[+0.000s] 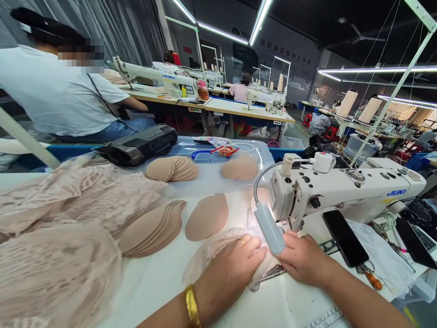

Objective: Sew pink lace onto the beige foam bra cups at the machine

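Note:
My left hand (pixel 235 264), with a ring and a gold bangle, presses curled fingers on a piece of beige lace fabric (pixel 201 262) at the sewing machine (pixel 341 187). Close beside the needle area, my right hand (pixel 303 257) has its fingers closed on the same fabric's right edge. A grey lamp head (pixel 269 228) on a bendy neck hides the needle and some fingertips. To the left lie a single beige pad (pixel 207 216) and a fanned stack of beige pads (pixel 153 230).
A heap of lace fabric (pixel 54 228) covers the table's left. Behind are more pads (pixel 172 168), a clear plastic tray (pixel 262 152) and a black speaker-like case (pixel 139 143). A phone (pixel 344 237) lies right of the machine. A co-worker (pixel 64 95) sits ahead at left.

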Tool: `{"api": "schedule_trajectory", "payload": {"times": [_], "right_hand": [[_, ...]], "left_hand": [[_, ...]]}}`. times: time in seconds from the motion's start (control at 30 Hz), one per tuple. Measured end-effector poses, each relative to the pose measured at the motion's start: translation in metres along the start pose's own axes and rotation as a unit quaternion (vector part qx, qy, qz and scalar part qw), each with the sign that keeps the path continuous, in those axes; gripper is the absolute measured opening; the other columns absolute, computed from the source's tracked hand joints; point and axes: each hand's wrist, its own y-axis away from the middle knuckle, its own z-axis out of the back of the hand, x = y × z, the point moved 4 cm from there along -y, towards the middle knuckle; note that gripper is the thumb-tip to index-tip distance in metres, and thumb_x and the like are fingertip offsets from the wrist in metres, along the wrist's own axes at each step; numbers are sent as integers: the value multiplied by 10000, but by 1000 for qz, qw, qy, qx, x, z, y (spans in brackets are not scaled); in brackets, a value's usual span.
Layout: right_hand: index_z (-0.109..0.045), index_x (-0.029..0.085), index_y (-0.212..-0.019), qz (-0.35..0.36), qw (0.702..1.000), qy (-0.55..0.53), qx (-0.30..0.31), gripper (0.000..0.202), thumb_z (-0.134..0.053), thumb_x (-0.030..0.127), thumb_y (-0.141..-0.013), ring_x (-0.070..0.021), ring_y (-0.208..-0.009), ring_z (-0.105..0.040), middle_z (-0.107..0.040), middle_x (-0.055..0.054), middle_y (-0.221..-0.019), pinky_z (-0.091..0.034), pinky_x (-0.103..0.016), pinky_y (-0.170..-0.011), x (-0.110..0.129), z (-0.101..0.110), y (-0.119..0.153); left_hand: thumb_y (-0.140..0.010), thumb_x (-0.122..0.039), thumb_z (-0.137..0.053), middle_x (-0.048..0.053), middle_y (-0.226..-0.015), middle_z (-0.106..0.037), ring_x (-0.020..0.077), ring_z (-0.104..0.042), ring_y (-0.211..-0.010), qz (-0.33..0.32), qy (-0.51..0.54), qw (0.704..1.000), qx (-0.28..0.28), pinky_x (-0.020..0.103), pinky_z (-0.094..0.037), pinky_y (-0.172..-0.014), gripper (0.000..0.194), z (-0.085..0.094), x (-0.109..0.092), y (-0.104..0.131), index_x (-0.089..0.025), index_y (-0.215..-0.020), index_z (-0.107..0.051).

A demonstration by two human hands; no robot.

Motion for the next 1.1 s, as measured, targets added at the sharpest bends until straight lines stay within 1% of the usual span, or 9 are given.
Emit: {"api": "schedule_trajectory", "payload": {"times": [0.13,0.27,0.43,0.5,0.6,0.7,0.77,0.93,1.1], "right_hand": [[-607,217,-886,2,1000,9,-6,174,-562,55,-841,-185,-723,-436,-596,-24,-858,-316,-300,-624,-1,-1,2],[-589,214,-874,-1,1000,14,4,158,-574,62,-834,-179,-705,-417,-586,-25,-863,-301,-297,-624,-2,-2,3],[-570,217,-841,-12,1000,3,10,182,-575,37,-813,-180,-727,-430,-574,-16,-842,-286,-287,-619,-1,-1,2],[-573,218,-856,-16,1000,-1,8,190,-568,33,-815,-179,-720,-425,-577,-15,-851,-294,-288,-625,-1,-1,2],[-570,221,-866,-29,1000,2,9,183,-560,44,-823,-182,-710,-418,-582,-16,-865,-291,-294,-620,-3,-5,1],[-560,227,-857,-53,998,13,23,184,-542,46,-826,-186,-693,-399,-581,-14,-866,-293,-302,-624,-6,-10,2],[-572,231,-887,-62,998,16,26,194,-530,50,-832,-192,-696,-398,-591,-15,-879,-302,-309,-635,-7,-12,2],[-598,235,-992,-74,997,8,27,258,-526,49,-829,-202,-743,-429,-619,-18,-929,-310,-314,-655,-8,-13,3],[-593,229,-954,-70,997,24,37,250,-544,37,-802,-193,-718,-408,-602,-13,-889,-270,-310,-615,-7,-11,1]], "left_hand": [[-924,-18,-420,90,-976,-685,257,-597,-865,-10,36,999,-3,393,-518,-767,325,5,-2,-2,-195,-960,-690],[-978,-80,-427,76,-929,-690,241,-615,-867,-12,90,996,-24,383,-518,-803,299,12,-3,-5,-205,-930,-693],[-994,-54,-396,54,-852,-656,216,-591,-802,-28,60,998,-24,367,-499,-781,339,8,-4,-8,-197,-819,-649],[-983,-33,-420,44,-829,-640,206,-578,-788,-36,45,998,-19,353,-484,-770,330,5,-3,-10,-193,-768,-614],[-964,-23,-482,35,-841,-641,202,-575,-799,-47,18,999,2,341,-462,-766,288,3,3,-15,-192,-765,-603],[-955,-25,-504,30,-855,-660,203,-590,-827,-57,2,998,18,338,-465,-795,269,2,12,-20,-198,-790,-627],[-962,-36,-495,34,-898,-689,206,-614,-883,-63,10,998,14,341,-481,-856,264,4,16,-23,-205,-856,-667],[-1021,-76,-429,48,-1051,-754,208,-662,-1030,-87,75,993,-30,354,-488,-1004,317,12,22,-27,-217,-1027,-713],[-1041,-122,-414,55,-1059,-775,218,-683,-1030,-106,102,986,-74,362,-509,-1020,336,15,23,-30,-215,-1022,-736]]}}
